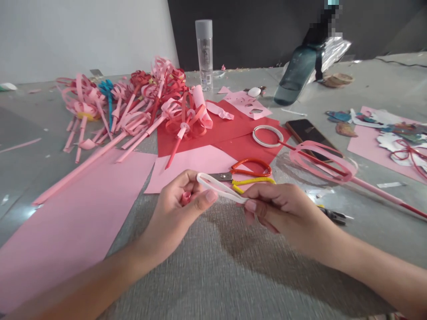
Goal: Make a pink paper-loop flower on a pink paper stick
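Low over the grey tabletop, my left hand [176, 213] has its fingers curled around one end of a thin white looped strip [222, 190]. A small pinkish bit shows inside the curled fingers; I cannot tell what it is. The strip's other end is pinched between the thumb and index finger of my right hand [288, 211]. Just behind the strip lie scissors [251, 171] with one red and one yellow handle. Pink paper [196, 164] and red paper [213, 126] are spread beneath and beyond them.
Pink and red paper flowers on stems [133, 106] are heaped at left. A clear bottle [204, 53] stands behind. To the right are a white ring [267, 136], a phone [312, 135], a pink paper-strip piece on a stick [323, 162] and a black-handled tool [333, 216]. Someone's foot [296, 73] rests at the back.
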Motion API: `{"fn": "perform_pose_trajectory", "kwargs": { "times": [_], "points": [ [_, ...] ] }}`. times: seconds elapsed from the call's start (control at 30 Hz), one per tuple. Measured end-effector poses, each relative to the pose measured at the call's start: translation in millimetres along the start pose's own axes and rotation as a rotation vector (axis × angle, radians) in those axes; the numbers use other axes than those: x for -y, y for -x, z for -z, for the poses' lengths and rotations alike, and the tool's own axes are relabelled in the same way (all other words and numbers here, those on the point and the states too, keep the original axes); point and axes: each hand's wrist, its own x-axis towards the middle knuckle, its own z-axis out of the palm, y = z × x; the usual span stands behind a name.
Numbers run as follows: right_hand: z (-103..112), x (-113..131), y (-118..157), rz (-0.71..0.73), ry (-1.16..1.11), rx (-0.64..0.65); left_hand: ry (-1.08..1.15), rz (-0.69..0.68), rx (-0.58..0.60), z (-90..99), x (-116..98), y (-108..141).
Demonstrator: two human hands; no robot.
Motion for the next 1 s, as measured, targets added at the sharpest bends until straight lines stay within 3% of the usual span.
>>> {"fn": "perform_pose_trajectory", "kwargs": {
  "times": [0.17,0.37,0.7,0.87,1.0],
  "points": [
    [1.5,-2.0,-0.6,0.094,0.076,-0.002,-0.214,-0.034,-0.023,-2.6,-7.1,3.4],
    [14.3,4.4,-1.3,0.073,0.073,-0.175,-0.353,-0.138,-0.098,-6.2,-11.7,8.2],
    [16.9,-0.8,-8.5,0.097,-0.383,-0.309,-0.289,-0.093,-0.027,-0.2,-7.1,7.2],
    [12.4,-0.9,-7.9,0.059,-0.498,-0.256,-0.315,-0.043,0.076,3.6,-8.1,6.4],
    [8.2,0.7,-6.9,0.032,-0.546,-0.195,-0.391,-0.113,0.134,1.7,-7.6,7.0]
  ]
}}
